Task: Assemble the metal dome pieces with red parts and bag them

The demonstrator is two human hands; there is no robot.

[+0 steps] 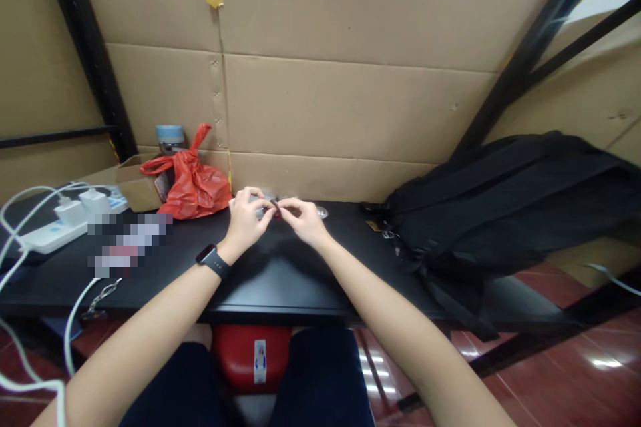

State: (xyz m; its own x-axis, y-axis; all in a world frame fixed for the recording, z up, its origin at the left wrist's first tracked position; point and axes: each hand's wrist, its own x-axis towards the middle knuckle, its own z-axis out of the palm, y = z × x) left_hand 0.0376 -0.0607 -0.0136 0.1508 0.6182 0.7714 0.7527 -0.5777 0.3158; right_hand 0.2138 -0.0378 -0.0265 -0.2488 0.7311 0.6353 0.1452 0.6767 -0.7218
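Both hands meet above the black tabletop (295, 287), in front of the cardboard wall. A small dark red piece (277, 211) is pinched between their fingertips; its kind is too small to make out. My left hand (249, 215), with a dark smartwatch (213, 260) on the wrist, grips it from the left with thumb and index finger. From the right, my right hand (304, 219) pinches the same piece. Behind the hands, a small clear or silvery thing (322, 212) on the table is partly hidden.
A red plastic bag (197, 183), a cardboard box (137, 187) and a blue-lidded jar (171, 137) stand at the back left. White cables run from a power strip (55, 232) there. On the right lies a black backpack (515, 207). Below the table is a red stool (235, 353).
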